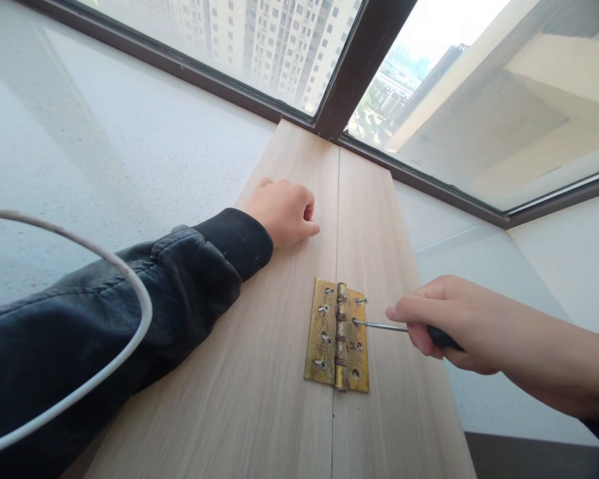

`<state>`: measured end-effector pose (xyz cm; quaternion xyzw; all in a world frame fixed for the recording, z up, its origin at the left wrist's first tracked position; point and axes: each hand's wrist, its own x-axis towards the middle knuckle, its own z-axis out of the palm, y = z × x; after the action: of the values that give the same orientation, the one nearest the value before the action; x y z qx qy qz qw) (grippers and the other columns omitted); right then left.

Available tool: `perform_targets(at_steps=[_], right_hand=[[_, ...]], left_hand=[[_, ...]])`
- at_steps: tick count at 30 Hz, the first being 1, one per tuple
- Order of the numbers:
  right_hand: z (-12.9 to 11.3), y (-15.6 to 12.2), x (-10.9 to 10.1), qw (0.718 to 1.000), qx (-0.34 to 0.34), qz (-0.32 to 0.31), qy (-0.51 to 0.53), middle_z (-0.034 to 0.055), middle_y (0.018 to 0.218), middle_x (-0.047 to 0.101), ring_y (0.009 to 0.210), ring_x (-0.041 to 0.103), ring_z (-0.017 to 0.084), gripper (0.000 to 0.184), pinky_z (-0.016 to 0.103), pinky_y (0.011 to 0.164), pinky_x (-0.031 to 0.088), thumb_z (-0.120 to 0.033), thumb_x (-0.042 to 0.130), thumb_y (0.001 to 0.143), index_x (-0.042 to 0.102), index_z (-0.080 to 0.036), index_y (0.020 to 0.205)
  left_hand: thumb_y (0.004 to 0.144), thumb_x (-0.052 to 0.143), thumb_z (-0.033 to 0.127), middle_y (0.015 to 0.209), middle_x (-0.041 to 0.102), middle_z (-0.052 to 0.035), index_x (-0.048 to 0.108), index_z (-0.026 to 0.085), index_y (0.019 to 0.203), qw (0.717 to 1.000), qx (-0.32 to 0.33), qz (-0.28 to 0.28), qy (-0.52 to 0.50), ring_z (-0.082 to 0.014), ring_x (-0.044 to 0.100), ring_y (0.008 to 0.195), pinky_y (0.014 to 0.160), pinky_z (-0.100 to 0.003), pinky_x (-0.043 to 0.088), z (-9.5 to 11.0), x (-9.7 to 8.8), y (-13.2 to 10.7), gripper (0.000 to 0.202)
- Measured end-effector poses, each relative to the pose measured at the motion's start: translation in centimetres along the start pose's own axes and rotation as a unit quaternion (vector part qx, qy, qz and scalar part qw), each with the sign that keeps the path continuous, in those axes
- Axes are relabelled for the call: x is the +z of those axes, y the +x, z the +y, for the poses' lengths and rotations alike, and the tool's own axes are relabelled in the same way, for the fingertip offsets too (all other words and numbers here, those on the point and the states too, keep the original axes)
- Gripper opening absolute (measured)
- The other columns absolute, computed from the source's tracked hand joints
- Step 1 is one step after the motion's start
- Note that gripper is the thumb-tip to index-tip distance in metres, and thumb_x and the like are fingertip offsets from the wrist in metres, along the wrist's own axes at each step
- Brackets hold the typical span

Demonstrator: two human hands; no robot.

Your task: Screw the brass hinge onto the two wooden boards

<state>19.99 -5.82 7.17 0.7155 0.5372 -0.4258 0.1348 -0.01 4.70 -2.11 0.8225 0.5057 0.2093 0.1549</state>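
Note:
My right hand (449,326) is closed around the dark handle of a screwdriver (387,326). Its metal shaft points left, and the tip meets a brass-coloured hinge (324,336) at the second hole from the top of the right leaf. Whether a screw sits under the tip is hard to make out. Several cross-head screws stand in the left leaf, and one pokes up at the top right hole. The two lower right holes hold no visible screw. My left hand (284,211) rests as a loose fist on the left wooden board (259,372), above the hinge.
A second wooden board (374,226) lies alongside, the hinge bridging the seam. Both lie on a pale speckled ledge (104,133). A dark window frame (347,80) borders the far side. A white cable (140,293) curves in front of my left sleeve.

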Motion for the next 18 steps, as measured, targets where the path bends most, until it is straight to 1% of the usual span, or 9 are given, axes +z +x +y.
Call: perform_targets(at_steps=[2,3,4,6,8,10,11,13,18], right_hand=[[0.4,-0.3,0.2,0.995,-0.065,0.025,-0.075,-0.0007,0.051,0.036,0.046,0.028,0.009,0.042,0.026,0.042,0.021,-0.046,0.048,0.084,0.046,-0.018,0.053],[0.7,-0.4,0.3,0.979,-0.128,0.050,-0.152,-0.0008,0.051,0.037,0.046,0.030,0.010,0.041,0.026,0.043,0.023,-0.044,0.048,0.085,0.045,-0.018,0.054],[0.9,-0.6,0.4,0.945,-0.210,0.076,-0.240,-0.0009,0.051,0.039,0.046,0.032,0.011,0.038,0.027,0.044,0.023,-0.040,0.048,0.087,0.044,-0.019,0.055],[1.4,-0.9,0.5,0.831,-0.371,0.113,-0.399,-0.0014,0.053,0.042,0.044,0.029,0.012,0.030,0.030,0.045,0.016,-0.029,0.050,0.088,0.045,-0.020,0.059],[1.7,-1.0,0.5,0.715,-0.470,0.123,-0.502,-0.0013,0.056,0.048,0.043,0.029,0.014,0.019,0.032,0.048,0.009,-0.020,0.059,0.081,0.050,-0.022,0.064],[2.0,-1.0,0.5,0.659,-0.500,0.139,-0.545,-0.0013,0.056,0.049,0.043,0.029,0.015,0.020,0.033,0.049,0.006,-0.016,0.070,0.069,0.052,-0.022,0.063],[2.0,-0.9,0.5,0.654,-0.503,0.145,-0.547,-0.0013,0.056,0.048,0.043,0.028,0.015,0.021,0.033,0.049,0.005,-0.015,0.072,0.065,0.052,-0.022,0.062],[1.8,-0.6,0.7,0.677,-0.481,0.140,-0.538,-0.0012,0.053,0.047,0.042,0.024,0.014,0.020,0.033,0.050,0.005,-0.012,0.067,0.067,0.051,-0.022,0.059],[0.7,0.0,1.0,0.826,-0.277,0.096,-0.482,0.0004,0.047,0.040,0.042,0.023,0.011,0.030,0.030,0.046,0.013,-0.017,0.048,0.077,0.042,-0.019,0.048]], left_hand=[[0.072,0.055,0.032,0.073,0.069,-0.0020,0.065,0.018,0.069,1.000,-0.002,0.001,-0.003,-0.0183,0.059,0.070,0.089,-0.043,0.040,0.0,0.0,-0.1,0.016],[0.072,0.056,0.032,0.073,0.069,-0.0020,0.065,0.018,0.069,1.000,-0.002,0.000,-0.004,-0.0180,0.059,0.070,0.089,-0.043,0.041,0.0,0.0,-0.1,0.017],[0.072,0.056,0.032,0.073,0.069,-0.0021,0.065,0.018,0.069,1.000,-0.003,0.000,-0.004,-0.0177,0.059,0.070,0.089,-0.042,0.041,0.0,0.0,-0.1,0.017],[0.072,0.056,0.032,0.073,0.069,-0.0025,0.065,0.018,0.070,1.000,-0.004,0.000,-0.001,-0.0172,0.059,0.070,0.088,-0.041,0.042,0.0,-0.1,-0.2,0.017],[0.072,0.056,0.032,0.073,0.069,-0.0025,0.066,0.018,0.070,1.000,-0.003,0.001,0.000,-0.0169,0.058,0.069,0.088,-0.041,0.042,0.0,-0.1,-0.2,0.017],[0.072,0.055,0.032,0.073,0.069,-0.0021,0.066,0.018,0.070,1.000,-0.002,0.003,-0.001,-0.0170,0.058,0.069,0.089,-0.042,0.041,0.0,-0.1,-0.3,0.017],[0.071,0.055,0.031,0.073,0.069,-0.0020,0.066,0.018,0.069,1.000,-0.001,0.003,-0.002,-0.0170,0.058,0.069,0.089,-0.043,0.041,0.0,-0.1,-0.3,0.017],[0.071,0.056,0.031,0.073,0.069,-0.0017,0.065,0.018,0.069,1.000,-0.001,0.004,-0.004,-0.0171,0.058,0.069,0.090,-0.043,0.041,0.0,-0.1,-0.3,0.017],[0.071,0.056,0.031,0.076,0.069,-0.0021,0.066,0.018,0.070,1.000,-0.002,0.001,-0.006,-0.0177,0.058,0.072,0.089,-0.043,0.040,0.1,-0.1,-0.2,0.016]])
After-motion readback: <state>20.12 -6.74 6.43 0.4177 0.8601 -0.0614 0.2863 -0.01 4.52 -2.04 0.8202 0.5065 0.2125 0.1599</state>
